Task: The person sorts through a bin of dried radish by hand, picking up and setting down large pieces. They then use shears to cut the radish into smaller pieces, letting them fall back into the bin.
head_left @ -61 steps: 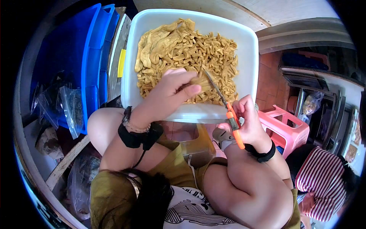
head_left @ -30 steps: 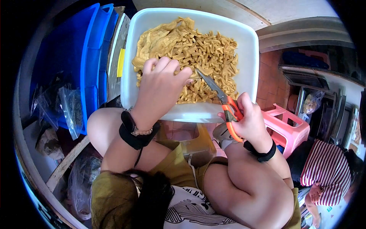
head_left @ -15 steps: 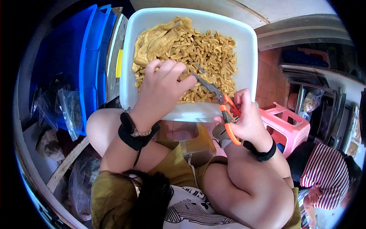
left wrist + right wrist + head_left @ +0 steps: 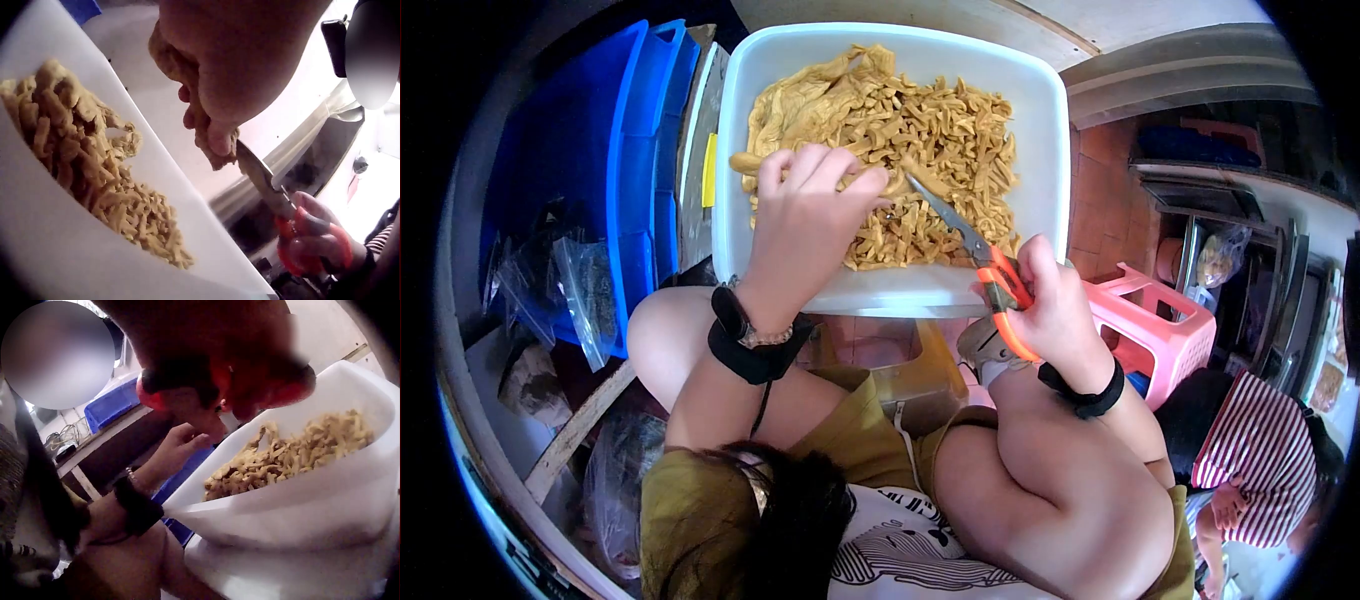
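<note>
My left hand (image 4: 805, 230) grips a long tan, wrinkled food strip (image 4: 203, 134) over a white tub (image 4: 1055, 200). The strip's rounded end (image 4: 745, 162) sticks out left of the knuckles, and fingers hide its middle. In my right hand (image 4: 1050, 300) are scissors (image 4: 1005, 290) with orange handles, fingers curled round the grips. Their blades (image 4: 952, 218) point up and left, tips right at the strip's end beside my left thumb; the left wrist view shows them meeting there. Small cut pieces (image 4: 945, 125) heap in the tub, with larger uncut folds (image 4: 785, 110) at its upper left.
Blue crates (image 4: 625, 180) and a bag (image 4: 585, 290) stand to the left. A pink stool (image 4: 1155, 325) is at the right, with a person in a striped top (image 4: 1255, 445) bending behind it. A yellowish stool (image 4: 920, 375) shows below the tub.
My left hand has moved left with its knuckles now upward, and the strip's end shows beyond it. The scissors tips shifted left; half a second ago the blades were spread, now they are together.
</note>
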Demonstrator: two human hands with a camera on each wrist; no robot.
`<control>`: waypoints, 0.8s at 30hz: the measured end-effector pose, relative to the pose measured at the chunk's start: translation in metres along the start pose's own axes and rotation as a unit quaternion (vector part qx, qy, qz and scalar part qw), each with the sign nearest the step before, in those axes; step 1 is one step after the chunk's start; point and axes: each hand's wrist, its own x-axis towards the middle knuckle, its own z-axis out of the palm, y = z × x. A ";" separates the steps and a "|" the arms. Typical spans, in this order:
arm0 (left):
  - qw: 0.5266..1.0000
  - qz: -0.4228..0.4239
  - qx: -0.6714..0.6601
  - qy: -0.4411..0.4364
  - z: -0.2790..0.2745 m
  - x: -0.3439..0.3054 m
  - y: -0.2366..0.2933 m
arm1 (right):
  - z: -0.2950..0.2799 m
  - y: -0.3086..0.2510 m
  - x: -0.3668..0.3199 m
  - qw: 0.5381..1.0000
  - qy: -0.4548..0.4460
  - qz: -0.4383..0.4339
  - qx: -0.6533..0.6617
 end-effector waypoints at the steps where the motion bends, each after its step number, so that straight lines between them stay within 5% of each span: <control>1: 1.000 0.001 0.000 0.000 -0.001 0.000 -0.001 | 0.001 0.001 -0.001 1.000 0.002 -0.006 0.006; 7: 1.000 -0.015 -0.007 0.014 -0.003 -0.001 -0.006 | -0.001 0.004 -0.002 0.997 0.009 0.050 0.056; 15: 0.977 -0.022 -0.211 0.000 -0.008 -0.001 -0.009 | -0.004 0.010 -0.007 0.984 -0.031 0.037 0.173; 17: 0.968 -0.029 -0.251 -0.002 -0.008 -0.002 -0.010 | -0.005 0.006 -0.007 0.936 -0.111 0.060 0.327; 24: 0.911 -0.033 -0.407 -0.066 -0.006 -0.006 -0.021 | -0.009 0.006 -0.008 0.852 -0.231 0.108 0.457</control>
